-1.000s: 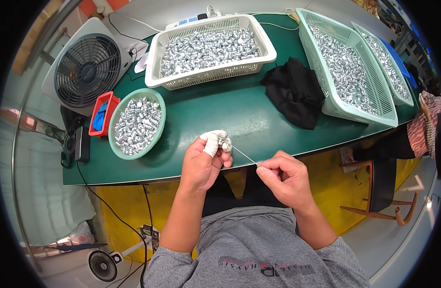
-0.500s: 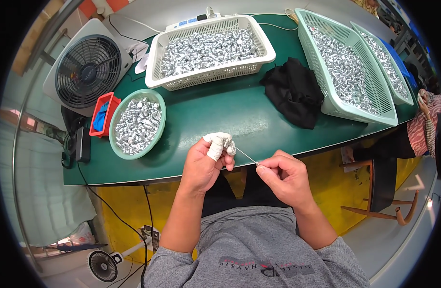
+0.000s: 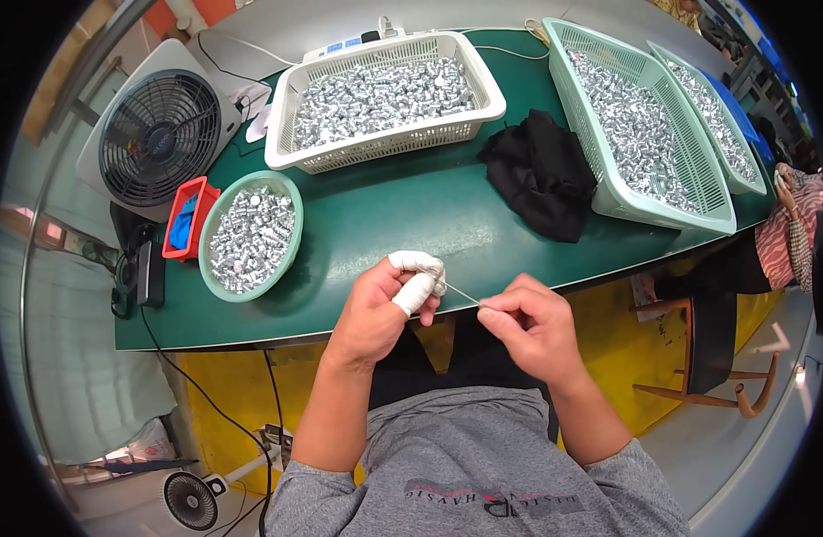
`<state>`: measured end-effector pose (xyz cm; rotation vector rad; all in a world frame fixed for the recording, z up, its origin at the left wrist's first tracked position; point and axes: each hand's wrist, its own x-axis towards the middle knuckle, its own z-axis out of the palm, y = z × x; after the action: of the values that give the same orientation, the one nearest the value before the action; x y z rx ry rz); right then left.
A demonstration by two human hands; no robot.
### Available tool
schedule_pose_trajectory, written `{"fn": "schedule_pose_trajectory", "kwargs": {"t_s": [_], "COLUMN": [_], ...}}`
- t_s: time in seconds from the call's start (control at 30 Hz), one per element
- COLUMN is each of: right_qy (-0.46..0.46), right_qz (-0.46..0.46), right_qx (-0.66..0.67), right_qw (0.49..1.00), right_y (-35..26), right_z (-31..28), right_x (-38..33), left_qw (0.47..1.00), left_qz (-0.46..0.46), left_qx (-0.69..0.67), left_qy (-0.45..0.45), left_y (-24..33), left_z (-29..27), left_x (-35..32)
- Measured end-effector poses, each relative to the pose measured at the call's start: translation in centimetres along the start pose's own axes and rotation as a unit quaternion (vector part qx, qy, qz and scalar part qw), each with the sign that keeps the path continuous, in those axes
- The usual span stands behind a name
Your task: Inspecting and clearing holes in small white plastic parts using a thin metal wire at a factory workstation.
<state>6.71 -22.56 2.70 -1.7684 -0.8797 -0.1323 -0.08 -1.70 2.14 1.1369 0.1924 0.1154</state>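
Observation:
My left hand (image 3: 386, 300) hovers at the near edge of the green table (image 3: 402, 215); its thumb and forefinger are wrapped in white tape and pinch a small silver part (image 3: 440, 287). My right hand (image 3: 528, 324) is just to its right, fingers pinched on a thin wire (image 3: 463, 295) that runs up to the part in the left hand. The two hands are a few centimetres apart. A round green bowl (image 3: 216, 214) of small silver parts sits to the left of my left hand.
A white basket (image 3: 483, 85) and two long green baskets (image 3: 583, 116) hold several silver parts at the back and right. A black cloth (image 3: 541, 170) lies between them. A grey fan (image 3: 156, 134) and a red box (image 3: 180, 219) stand at left. Another person's sleeve (image 3: 792, 233) shows at right.
Both hands have stayed nearly in place at the table edge; the left hand's taped fingers shifted slightly around the part while the right hand kept its pinch on the wire.

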Motion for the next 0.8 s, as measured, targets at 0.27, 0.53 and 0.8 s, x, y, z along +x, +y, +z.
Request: {"fn": "schedule_pose_trajectory", "kwargs": {"t_s": [0.27,0.53,0.8], "right_qy": [-0.087,-0.045,-0.104], "right_qz": [0.270,0.066,0.386], "right_qx": [0.375,0.111,0.452], "right_qw": [0.882,0.991,0.798], "right_y": [0.2,0.7,1.3], "right_z": [0.4,0.0,-1.3], "right_x": [-0.7,-0.7,-1.9], "left_qw": [0.995,0.997,0.993], "left_qz": [0.041,-0.003,0.103], "left_qx": [0.013,0.051,-0.035], "left_qy": [-0.093,-0.057,-0.052], "left_y": [-0.4,0.2,0.0], "left_z": [-1.9,-0.8,-3.9], "left_x": [-0.4,-0.3,-0.5]}}
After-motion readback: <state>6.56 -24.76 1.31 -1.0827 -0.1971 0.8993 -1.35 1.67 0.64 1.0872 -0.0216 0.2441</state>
